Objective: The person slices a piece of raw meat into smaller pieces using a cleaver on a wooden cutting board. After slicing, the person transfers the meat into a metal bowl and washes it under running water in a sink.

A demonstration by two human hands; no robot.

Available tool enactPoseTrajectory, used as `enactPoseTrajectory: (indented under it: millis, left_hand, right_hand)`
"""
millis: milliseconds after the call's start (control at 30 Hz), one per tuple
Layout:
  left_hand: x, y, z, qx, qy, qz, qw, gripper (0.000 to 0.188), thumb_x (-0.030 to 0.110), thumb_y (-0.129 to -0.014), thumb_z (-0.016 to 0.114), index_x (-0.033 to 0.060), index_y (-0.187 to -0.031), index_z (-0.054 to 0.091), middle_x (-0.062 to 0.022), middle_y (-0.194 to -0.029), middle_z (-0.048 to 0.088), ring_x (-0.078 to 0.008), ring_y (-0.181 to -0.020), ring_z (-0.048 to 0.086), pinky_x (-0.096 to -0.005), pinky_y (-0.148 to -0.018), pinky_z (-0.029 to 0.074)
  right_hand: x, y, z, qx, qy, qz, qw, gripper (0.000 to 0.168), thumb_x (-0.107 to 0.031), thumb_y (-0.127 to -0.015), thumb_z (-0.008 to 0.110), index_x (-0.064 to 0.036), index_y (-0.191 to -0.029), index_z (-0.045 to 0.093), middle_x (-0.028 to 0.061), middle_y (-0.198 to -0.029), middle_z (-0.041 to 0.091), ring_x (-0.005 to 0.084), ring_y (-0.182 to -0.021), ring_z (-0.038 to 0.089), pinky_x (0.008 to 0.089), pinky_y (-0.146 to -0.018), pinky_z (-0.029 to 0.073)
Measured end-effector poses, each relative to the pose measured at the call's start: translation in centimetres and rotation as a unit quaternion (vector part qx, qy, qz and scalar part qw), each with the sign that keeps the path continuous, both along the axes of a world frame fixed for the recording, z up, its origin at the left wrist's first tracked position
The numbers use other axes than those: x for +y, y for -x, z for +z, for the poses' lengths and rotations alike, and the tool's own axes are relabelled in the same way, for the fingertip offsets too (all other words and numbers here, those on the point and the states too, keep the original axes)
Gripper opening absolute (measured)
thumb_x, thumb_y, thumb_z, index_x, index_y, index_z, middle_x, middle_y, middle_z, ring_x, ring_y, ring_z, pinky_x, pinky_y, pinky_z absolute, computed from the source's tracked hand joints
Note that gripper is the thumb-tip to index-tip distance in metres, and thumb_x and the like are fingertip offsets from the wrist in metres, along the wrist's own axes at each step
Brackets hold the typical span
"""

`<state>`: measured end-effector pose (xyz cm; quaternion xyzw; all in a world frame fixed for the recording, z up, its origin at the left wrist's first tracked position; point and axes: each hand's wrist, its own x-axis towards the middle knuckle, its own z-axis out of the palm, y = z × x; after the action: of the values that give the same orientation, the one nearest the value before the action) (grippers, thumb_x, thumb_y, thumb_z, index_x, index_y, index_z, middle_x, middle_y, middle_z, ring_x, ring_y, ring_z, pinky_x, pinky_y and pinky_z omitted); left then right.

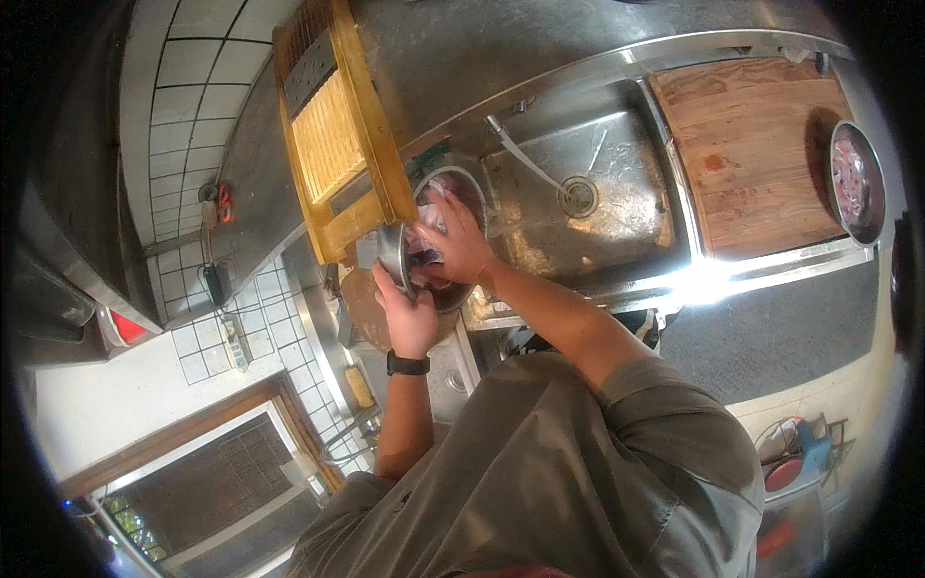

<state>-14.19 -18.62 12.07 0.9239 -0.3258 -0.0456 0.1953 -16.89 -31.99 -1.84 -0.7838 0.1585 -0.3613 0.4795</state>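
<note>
My left hand (pixel 409 318) grips the rim of a metal bowl (pixel 392 253), thumb on the near side. The bowl is tilted at the left end of the steel sink. Inside it lies pale pink raw meat (pixel 432 217), partly hidden by my right hand (pixel 457 242). The right hand presses on the meat with its fingers spread. Water runs from the faucet (pixel 494 123) in a stream towards the drain (pixel 578 196), to the right of the bowl.
A yellow wooden slatted frame (pixel 390 159) stands close beside the bowl. Below the bowl is a round brown board (pixel 358 289). Right of the sink basin (pixel 614 246), a wooden cutting board (pixel 759 159) bears reddish stains. A second metal bowl (pixel 876 209) with meat pieces sits at its far end.
</note>
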Motion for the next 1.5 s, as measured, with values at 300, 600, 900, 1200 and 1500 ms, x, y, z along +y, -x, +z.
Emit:
enactPoseTrajectory:
  millis: [300,600,900,1200,1500]
  left_hand:
    - [-2.9,1.6,3.6,-0.072,-0.027,-0.062,0.995,0.094,-0.006,-0.081,0.057,-0.0016,-0.164,0.013,-0.0371,-0.149,0.042,-0.0535,-0.134,0.047,-0.0508,-0.114,0.04]
    - [-5.1,3.5,6.7,-0.083,-0.066,-0.012,0.994,0.098,-0.009,-0.077,0.058,0.0017,-0.164,0.016,-0.0338,-0.155,0.039,-0.0529,-0.141,0.042,-0.0503,-0.117,0.038]
    - [-6.2,4.0,8.1,-0.143,-0.084,-0.025,0.986,0.1,-0.01,-0.076,0.06,0.002,-0.165,0.014,-0.035,-0.15,0.041,-0.0546,-0.135,0.047,-0.0509,-0.113,0.043]
    - [-6.4,4.5,8.9,-0.116,-0.074,-0.008,0.99,0.101,-0.009,-0.077,0.059,0.0049,-0.166,0.012,-0.0353,-0.149,0.042,-0.055,-0.132,0.048,-0.0509,-0.112,0.044]
    - [-6.2,5.0,9.2,-0.119,-0.073,-0.017,0.99,0.099,-0.009,-0.079,0.058,0.0048,-0.166,0.013,-0.0351,-0.152,0.039,-0.0548,-0.135,0.047,-0.0512,-0.113,0.043]
  right_hand:
    - [1.0,-2.2,0.6,-0.069,-0.037,-0.014,0.997,0.078,-0.053,-0.071,0.084,-0.01,-0.133,0.065,0.0324,-0.164,0.022,0.0562,-0.15,0.021,0.0621,-0.122,0.024]
    - [1.9,-5.4,0.7,-0.083,-0.063,-0.024,0.994,0.088,-0.065,-0.075,0.076,-0.015,-0.145,0.058,0.0353,-0.164,0.015,0.059,-0.149,0.017,0.0651,-0.122,0.02]
    - [1.4,-7.8,1.6,-0.113,-0.061,-0.056,0.99,0.086,-0.047,-0.065,0.087,-0.015,-0.14,0.062,0.034,-0.161,0.02,0.0575,-0.15,0.016,0.0649,-0.122,0.022]
    - [1.4,-7.6,2.7,-0.156,-0.12,-0.066,0.978,0.083,-0.04,-0.062,0.088,-0.015,-0.138,0.064,0.0333,-0.162,0.021,0.0566,-0.15,0.019,0.0621,-0.122,0.025]
    - [1.5,-7.4,3.0,-0.142,-0.101,-0.072,0.982,0.091,-0.046,-0.063,0.085,-0.016,-0.145,0.059,0.0336,-0.162,0.021,0.0569,-0.149,0.019,0.0621,-0.122,0.024]
